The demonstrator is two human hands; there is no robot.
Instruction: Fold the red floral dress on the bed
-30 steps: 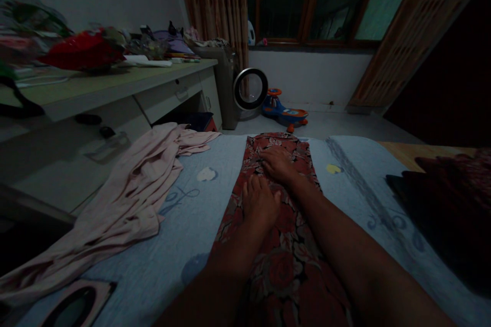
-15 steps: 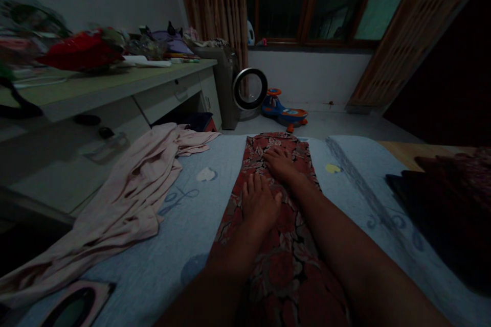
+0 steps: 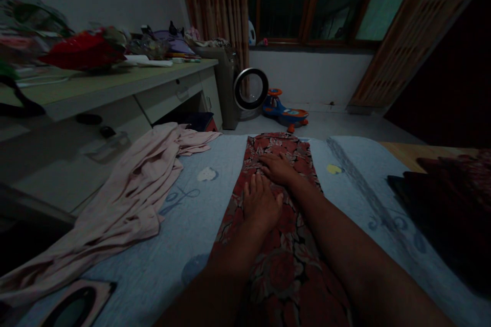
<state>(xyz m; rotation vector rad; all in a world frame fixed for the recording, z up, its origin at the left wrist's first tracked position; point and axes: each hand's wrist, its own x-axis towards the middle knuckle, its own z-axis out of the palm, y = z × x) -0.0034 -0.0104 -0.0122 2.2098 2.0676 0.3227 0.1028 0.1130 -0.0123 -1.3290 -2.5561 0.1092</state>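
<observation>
- The left hand (image 3: 261,203) lies flat, palm down, on the red floral cloth (image 3: 282,245), its fingers (image 3: 255,184) stretched out side by side and gripping nothing.
- The right hand (image 3: 278,168) rests flat on the same cloth, just ahead of the left one, fingers extended toward the left and likewise holding nothing.
- The red floral cloth lies as a long strip down the middle of the bed (image 3: 199,204) (a pale blue sheet with faint printed shapes), reaching from the far edge to the bottom of the view, where both forearms cover part of it.
- A pink garment (image 3: 126,199) lies crumpled on the left side of the bed, well apart from the hands.
- At the lower left corner a pink-rimmed object (image 3: 72,304) is cut off by the frame; what it is cannot be made out.
- A dark heap (image 3: 445,204) at the right edge of the bed is too dim to identify.
- The bench (image 3: 115,87) on the left carries a jumble (a red bag (image 3: 82,51) stands out; the rest is blurred).
- On the floor beyond stand a ring-shaped fan (image 3: 251,89) and a toy ride-on car (image 3: 286,110) under the window.
</observation>
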